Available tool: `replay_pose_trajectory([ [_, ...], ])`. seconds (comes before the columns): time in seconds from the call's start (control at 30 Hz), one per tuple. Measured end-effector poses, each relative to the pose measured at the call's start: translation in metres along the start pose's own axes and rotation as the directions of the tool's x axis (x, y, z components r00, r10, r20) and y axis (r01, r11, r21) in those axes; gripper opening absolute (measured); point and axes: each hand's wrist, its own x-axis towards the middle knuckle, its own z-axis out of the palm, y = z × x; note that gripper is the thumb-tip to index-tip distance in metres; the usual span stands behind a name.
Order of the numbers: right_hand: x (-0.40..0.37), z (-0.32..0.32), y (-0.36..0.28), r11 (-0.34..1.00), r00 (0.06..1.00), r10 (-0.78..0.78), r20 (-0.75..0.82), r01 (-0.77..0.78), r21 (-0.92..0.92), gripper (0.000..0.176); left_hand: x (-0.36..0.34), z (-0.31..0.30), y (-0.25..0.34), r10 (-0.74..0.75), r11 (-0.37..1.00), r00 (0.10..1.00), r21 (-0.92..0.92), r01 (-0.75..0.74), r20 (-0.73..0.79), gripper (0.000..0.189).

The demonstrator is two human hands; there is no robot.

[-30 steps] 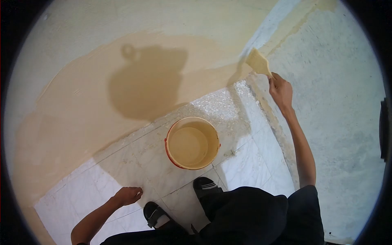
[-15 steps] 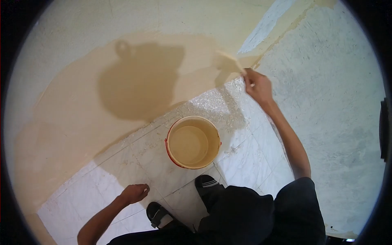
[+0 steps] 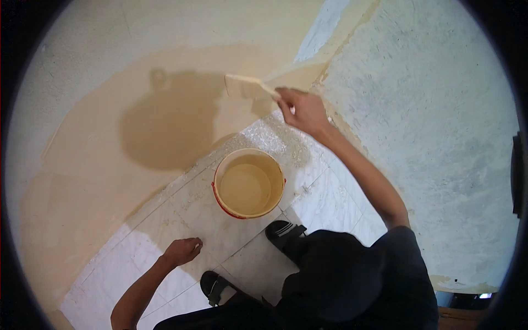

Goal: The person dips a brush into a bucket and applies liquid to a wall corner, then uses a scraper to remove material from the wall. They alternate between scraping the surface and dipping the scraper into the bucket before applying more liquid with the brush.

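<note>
My right hand (image 3: 304, 110) is closed round the handle of a wide, flat paintbrush (image 3: 245, 87) coated in beige paint. The brush head is close to the freshly coated wall (image 3: 181, 118); whether it touches cannot be told. Below, a paint bucket (image 3: 276, 184) with a red outer side stands upright on the floor, its inside smeared beige. Beige paint (image 3: 245, 190) lies in the bottom of it. My left hand (image 3: 183, 251) hangs over the floor tiles, to the bucket's lower left, with fingers curled in and nothing visible in them.
White marble-like tiles (image 3: 181, 214) run along the wall, speckled with debris near the corner (image 3: 272, 132). A grey, unpainted wall (image 3: 429, 126) rises on the right. A pale bare strip (image 3: 322, 30) crosses the upper wall. My sandalled feet (image 3: 280, 228) are just below the bucket.
My right hand has swept left with the brush across the wall. My left hand has risen slightly. The whole view has shifted a little; the bucket still stands on the tiles.
</note>
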Motion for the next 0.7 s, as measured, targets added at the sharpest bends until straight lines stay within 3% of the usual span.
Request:
replay_pose_trajectory([
  [0.1, 0.002, 0.002, 0.048, 0.998, 0.997, 0.041, -0.070, -0.044, -0.035, 0.018, -0.003, -0.013, 0.023, -0.056, 0.998, 0.993, 0.031, 0.053, 0.100, 0.023],
  [0.17, -0.003, -0.008, 0.084, 0.958, 0.967, 0.254, 0.001, -0.251, -0.141, 0.020, -0.007, -0.011, 0.017, -0.062, 0.997, 0.995, 0.053, 0.057, 0.084, 0.023],
  [0.2, -0.013, -0.012, 0.102, 0.955, 0.965, 0.263, 0.001, -0.260, -0.142, 0.020, -0.010, -0.007, 0.016, -0.049, 0.997, 0.994, 0.066, 0.043, 0.094, 0.023],
  [0.27, -0.025, -0.017, 0.134, 0.888, 0.900, 0.419, -0.122, -0.434, -0.154, 0.017, -0.015, -0.007, 0.016, -0.068, 0.994, 0.992, 0.091, 0.058, 0.110, 0.022],
  [0.3, -0.027, -0.018, 0.143, 0.886, 0.896, 0.424, -0.131, -0.440, -0.142, 0.017, -0.014, -0.012, 0.019, -0.094, 0.991, 0.989, 0.108, 0.082, 0.114, 0.021],
  [0.37, -0.035, -0.016, 0.159, 0.864, 0.830, 0.504, -0.240, -0.490, 0.118, 0.016, -0.014, -0.022, 0.025, -0.133, 0.988, 0.982, 0.099, 0.120, 0.132, 0.019],
  [0.5, -0.027, -0.002, 0.150, 0.849, 0.834, 0.515, -0.198, -0.464, 0.254, 0.016, -0.007, -0.027, 0.036, -0.155, 0.984, 0.986, 0.097, 0.148, 0.064, 0.018],
  [0.57, -0.019, 0.019, 0.129, 0.863, 0.866, 0.458, -0.202, -0.378, 0.335, 0.018, 0.001, -0.031, 0.043, -0.160, 0.981, 0.987, 0.114, 0.156, 0.026, 0.016],
  [0.63, -0.014, 0.036, 0.092, 0.772, 0.832, 0.543, -0.116, -0.440, 0.459, 0.023, 0.011, -0.036, 0.057, -0.186, 0.974, 0.982, 0.135, 0.180, 0.036, 0.015],
  [0.7, -0.021, 0.032, 0.050, 0.717, 0.871, 0.490, -0.016, -0.393, 0.575, 0.021, 0.021, -0.044, 0.072, -0.208, 0.972, 0.978, 0.115, 0.203, 0.031, 0.016],
])
